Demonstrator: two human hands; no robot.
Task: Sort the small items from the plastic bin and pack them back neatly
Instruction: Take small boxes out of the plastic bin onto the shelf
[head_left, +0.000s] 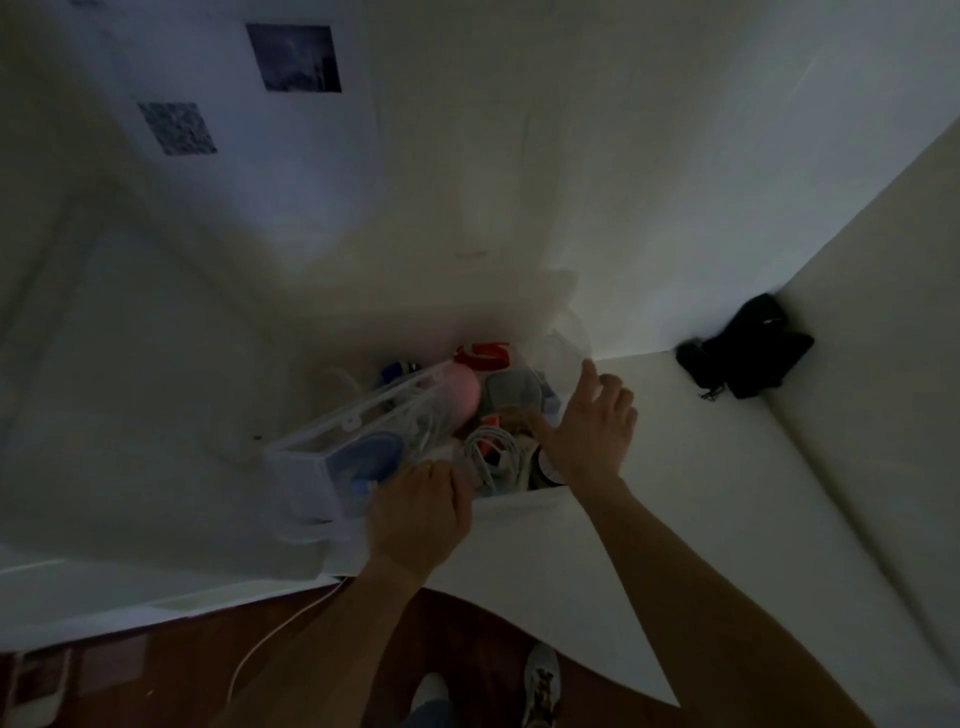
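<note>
At frame centre, our left hand (418, 514) grips the bin (311, 457) rim, our right hand (589, 431) spread open above the clutter; we should steady the bin before lifting items.

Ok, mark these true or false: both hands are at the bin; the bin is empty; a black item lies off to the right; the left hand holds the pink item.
1. Both hands are at the bin. True: left hand, right hand.
2. The bin is empty. False: it is full of small items.
3. A black item lies off to the right. True.
4. The left hand holds the pink item. False: it is at the bin's near end, apart from it.
</note>
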